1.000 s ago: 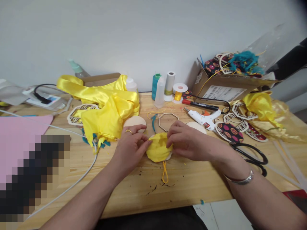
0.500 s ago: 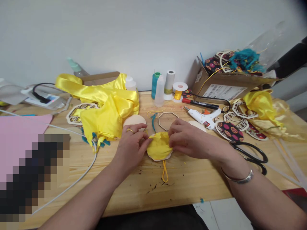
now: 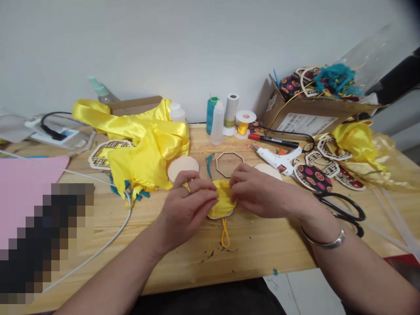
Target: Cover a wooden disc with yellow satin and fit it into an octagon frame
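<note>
On the table (image 3: 183, 269), the left hand (image 3: 188, 208) and the right hand (image 3: 254, 192) are slightly apart, their fingertips at opposite sides of the yellow cloth (image 3: 225, 199), which lies between them over a pale base (image 3: 221, 217); whether they pinch it firmly, I cannot tell. If both hands pull unevenly, the cloth could, in my opinion, slide or wrinkle on this base, and the thin loop (image 3: 225, 238) at the near edge could become twisted too.
</note>
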`<state>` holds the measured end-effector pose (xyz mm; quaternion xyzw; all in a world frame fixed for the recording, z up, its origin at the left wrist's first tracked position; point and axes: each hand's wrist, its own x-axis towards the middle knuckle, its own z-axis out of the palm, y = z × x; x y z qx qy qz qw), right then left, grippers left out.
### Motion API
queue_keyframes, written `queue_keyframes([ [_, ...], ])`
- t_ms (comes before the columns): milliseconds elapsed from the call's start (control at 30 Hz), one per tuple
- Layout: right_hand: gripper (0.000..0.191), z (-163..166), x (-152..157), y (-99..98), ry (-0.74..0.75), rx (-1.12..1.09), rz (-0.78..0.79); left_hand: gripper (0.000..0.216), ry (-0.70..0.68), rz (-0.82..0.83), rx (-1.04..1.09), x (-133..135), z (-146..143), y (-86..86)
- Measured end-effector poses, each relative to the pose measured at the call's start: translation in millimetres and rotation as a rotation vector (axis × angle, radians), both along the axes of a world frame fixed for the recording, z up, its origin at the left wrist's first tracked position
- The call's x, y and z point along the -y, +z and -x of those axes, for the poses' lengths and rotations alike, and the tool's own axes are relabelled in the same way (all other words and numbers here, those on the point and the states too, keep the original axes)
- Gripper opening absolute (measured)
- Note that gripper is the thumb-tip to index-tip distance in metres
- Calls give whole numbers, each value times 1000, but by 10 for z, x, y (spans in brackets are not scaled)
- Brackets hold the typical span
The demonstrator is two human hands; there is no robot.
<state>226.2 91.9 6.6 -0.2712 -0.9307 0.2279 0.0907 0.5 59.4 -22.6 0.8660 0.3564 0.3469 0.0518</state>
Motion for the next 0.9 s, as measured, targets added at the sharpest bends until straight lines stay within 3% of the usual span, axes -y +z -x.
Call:
queue_keyframes([
  [167,25,-1,12,18,-20,-28,29,15,-133,144,-139,13,-15,-14],
  [367,7,25,-11,-45,-84,-102,-1,16,-118,168,-152,5,0,-57],
  [567,10,108,-6,-144,-88,-117,-40,16,-112,153,-152,-24,17,-90],
  [900,10,112,-10,-145,-60,-16,-19,14,-117,187,-196,-38,38,-116],
])
